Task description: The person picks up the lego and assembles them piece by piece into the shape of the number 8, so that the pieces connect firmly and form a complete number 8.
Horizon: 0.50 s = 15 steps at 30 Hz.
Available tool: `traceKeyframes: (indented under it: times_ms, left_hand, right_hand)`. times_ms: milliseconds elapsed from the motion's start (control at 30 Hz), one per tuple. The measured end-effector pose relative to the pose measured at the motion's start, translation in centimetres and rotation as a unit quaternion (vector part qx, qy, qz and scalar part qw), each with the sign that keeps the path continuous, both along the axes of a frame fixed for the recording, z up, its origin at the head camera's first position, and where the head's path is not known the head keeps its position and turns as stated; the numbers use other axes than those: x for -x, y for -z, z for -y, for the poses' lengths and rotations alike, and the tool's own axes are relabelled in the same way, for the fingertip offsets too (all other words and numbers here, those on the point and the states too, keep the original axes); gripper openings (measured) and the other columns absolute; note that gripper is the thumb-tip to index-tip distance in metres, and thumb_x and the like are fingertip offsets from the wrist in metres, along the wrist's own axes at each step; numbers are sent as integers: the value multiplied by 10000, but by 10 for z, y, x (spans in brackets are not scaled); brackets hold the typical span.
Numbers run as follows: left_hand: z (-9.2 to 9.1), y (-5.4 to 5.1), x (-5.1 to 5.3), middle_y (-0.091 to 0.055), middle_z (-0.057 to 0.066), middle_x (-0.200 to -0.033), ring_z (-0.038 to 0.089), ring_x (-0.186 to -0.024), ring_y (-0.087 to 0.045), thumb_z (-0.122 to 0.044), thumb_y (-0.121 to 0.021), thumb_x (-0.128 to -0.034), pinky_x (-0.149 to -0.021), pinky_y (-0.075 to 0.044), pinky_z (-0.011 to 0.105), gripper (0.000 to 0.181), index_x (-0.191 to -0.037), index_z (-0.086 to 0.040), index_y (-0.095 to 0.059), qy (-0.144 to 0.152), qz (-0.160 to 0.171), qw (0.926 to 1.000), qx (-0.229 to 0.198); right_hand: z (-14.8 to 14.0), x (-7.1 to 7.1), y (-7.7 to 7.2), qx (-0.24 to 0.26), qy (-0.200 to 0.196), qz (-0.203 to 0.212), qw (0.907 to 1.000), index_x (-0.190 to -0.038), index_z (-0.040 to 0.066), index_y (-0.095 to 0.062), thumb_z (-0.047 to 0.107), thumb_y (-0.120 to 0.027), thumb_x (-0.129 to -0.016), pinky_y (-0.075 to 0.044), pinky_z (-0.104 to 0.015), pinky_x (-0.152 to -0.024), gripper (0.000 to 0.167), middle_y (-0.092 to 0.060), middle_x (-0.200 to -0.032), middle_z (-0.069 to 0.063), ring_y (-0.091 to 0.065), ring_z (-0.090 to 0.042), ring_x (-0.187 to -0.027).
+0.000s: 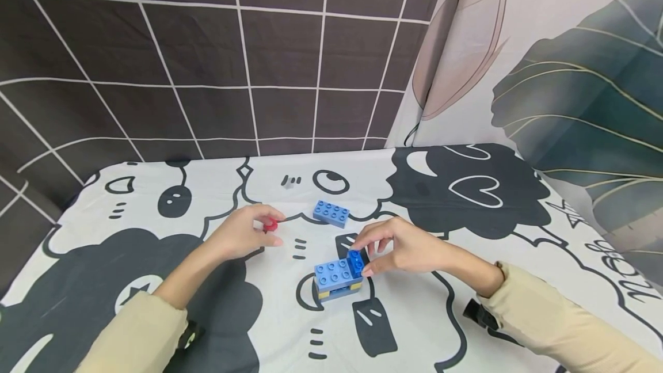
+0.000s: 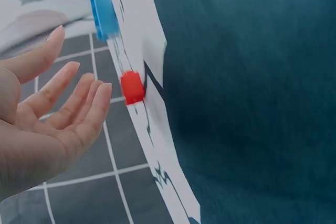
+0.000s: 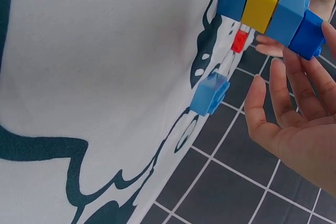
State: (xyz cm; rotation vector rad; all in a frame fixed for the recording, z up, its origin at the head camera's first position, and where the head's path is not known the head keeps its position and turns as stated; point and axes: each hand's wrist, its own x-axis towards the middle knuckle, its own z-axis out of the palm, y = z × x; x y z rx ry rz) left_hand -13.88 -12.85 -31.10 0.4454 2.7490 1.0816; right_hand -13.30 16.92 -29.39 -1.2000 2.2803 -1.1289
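On the sheet-covered surface stands a stack of toy building bricks (image 1: 332, 276): light blue above and below, with yellow bricks (image 3: 260, 8) between. A small dark blue brick (image 1: 355, 262) sits at the right end of its top. My right hand (image 1: 409, 246) pinches that dark blue brick between thumb and fingers. At the left, my left hand (image 1: 239, 235) is spread around a small red brick (image 1: 270, 225). The left wrist view shows the red brick (image 2: 132, 87) apart from the relaxed fingers of the left hand (image 2: 63, 114).
A loose light blue brick (image 1: 331, 213) lies behind the stack, studs up. The white sheet (image 1: 279, 315) has black cartoon prints. Behind it hangs a dark grid-patterned cloth (image 1: 279, 50), and a leaf-patterned curtain (image 1: 585, 102) hangs at the right.
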Motion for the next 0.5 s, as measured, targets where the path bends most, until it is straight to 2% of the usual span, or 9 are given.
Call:
traceKeyframes:
  times_ms: [200,500]
  left_hand:
    - [5,5,11,-582,183,-1070,363,-1003,-533,-66,-729,-749,-730,-485,457,371,-1099,-16,-613,-201,-43,9997,128]
    - [9,14,27,-586,201,-1067,360,-1011,-535,-49,-713,-747,-771,-453,482,377,-1109,-21,-609,-366,121,9988,314]
  right_hand:
    - [0,0,0,42,-36,7,10000,-1010,-15,-672,92,-740,-740,-489,-328,-709,298,-644,-935,-28,-567,-213,-738]
    - [-1,0,0,23,-21,10,10000,-1013,-10,-671,91,-740,-741,-492,-316,-714,298,-642,-943,-24,-569,-197,-746]
